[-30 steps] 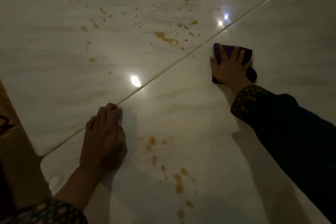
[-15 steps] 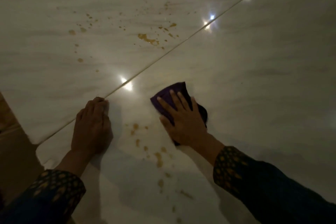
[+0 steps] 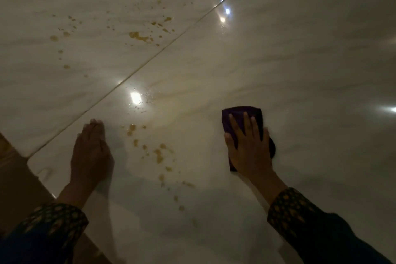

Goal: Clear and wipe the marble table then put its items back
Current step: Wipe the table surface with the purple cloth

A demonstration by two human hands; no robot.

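Note:
The white marble table (image 3: 300, 66) fills the view, with a seam running diagonally across it. My right hand (image 3: 248, 148) presses flat on a folded purple cloth (image 3: 242, 113) on the near slab, right of centre. My left hand (image 3: 91, 152) rests palm down near the table's left edge, fingers together, holding nothing. Brown spill drops (image 3: 158, 156) lie between my hands, untouched by the cloth. More brown splatter (image 3: 139, 36) marks the far slab beyond the seam.
The table's left edge (image 3: 32, 156) runs diagonally at the lower left, with darker brown floor (image 3: 12, 178) beyond it. Bright light reflections (image 3: 136, 97) shine on the glossy top. Small water droplets sit near the seam.
My right hand slid the purple cloth from far right toward the spill, then back to the right. My left hand stayed planted by the edge.

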